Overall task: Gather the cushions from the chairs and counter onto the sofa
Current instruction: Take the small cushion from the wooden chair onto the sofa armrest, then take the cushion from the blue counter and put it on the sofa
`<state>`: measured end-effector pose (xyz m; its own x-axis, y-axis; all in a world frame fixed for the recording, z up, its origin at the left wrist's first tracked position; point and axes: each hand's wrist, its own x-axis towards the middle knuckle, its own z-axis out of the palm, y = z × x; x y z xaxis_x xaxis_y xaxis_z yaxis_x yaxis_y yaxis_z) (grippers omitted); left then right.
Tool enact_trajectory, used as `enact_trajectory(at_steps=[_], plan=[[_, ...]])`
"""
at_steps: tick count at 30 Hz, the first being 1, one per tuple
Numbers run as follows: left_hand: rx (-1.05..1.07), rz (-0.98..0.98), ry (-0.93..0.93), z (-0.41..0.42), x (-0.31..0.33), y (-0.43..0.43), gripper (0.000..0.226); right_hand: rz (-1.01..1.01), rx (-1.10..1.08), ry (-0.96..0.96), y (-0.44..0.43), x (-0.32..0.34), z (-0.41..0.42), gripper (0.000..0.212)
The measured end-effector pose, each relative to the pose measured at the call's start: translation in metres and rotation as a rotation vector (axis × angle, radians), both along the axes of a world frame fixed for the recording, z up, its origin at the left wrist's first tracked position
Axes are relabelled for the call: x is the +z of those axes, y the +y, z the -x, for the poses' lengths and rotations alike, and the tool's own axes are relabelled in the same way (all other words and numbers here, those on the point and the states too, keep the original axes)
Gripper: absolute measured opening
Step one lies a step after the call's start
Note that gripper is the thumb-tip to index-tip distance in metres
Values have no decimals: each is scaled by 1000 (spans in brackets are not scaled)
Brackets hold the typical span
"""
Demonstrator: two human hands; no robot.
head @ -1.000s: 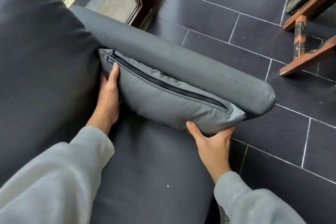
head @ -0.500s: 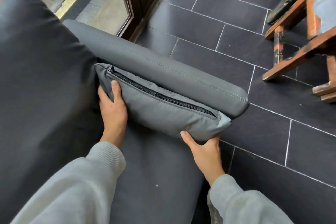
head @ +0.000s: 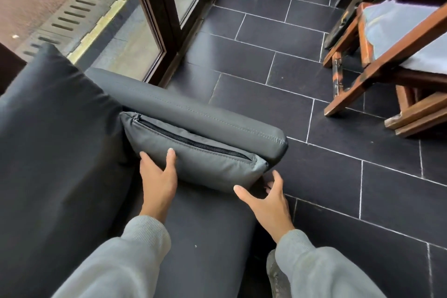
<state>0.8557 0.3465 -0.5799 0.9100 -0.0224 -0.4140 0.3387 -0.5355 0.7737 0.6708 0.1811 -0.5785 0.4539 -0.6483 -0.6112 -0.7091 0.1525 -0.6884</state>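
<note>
A grey cushion (head: 205, 164) with a black zipper along its top stands on edge on the dark sofa seat (head: 205, 237), leaning against the grey armrest (head: 193, 113). My left hand (head: 158, 176) rests flat against the cushion's near face, fingers spread, one fingertip on the fabric. Just off the cushion's right corner, my right hand (head: 266, 203) hovers with fingers apart and holds nothing. A pale cushion (head: 396, 31) lies on the wooden chair (head: 362, 75) at the upper right.
The sofa's dark back cushion (head: 53, 140) fills the left side. Dark floor tiles (head: 290, 80) spread between sofa and chair. A glass door with a dark frame (head: 167, 19) stands behind the armrest, with pavement outside.
My right hand has let go of the cushion's lower right corner and opened. My left hand slid from the cushion's left end to its front face. The view has tilted up toward the chair.
</note>
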Motion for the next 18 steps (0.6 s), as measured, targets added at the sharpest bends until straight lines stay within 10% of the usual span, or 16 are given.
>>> enact_trajectory(at_steps=[9,18], plan=[[-420,-160,50,35,133,-94,71,69,128,87,-76,133,21,77],[-1117,-436,-274,94,296,-230,72,146,183,219,-191,303,87,59]])
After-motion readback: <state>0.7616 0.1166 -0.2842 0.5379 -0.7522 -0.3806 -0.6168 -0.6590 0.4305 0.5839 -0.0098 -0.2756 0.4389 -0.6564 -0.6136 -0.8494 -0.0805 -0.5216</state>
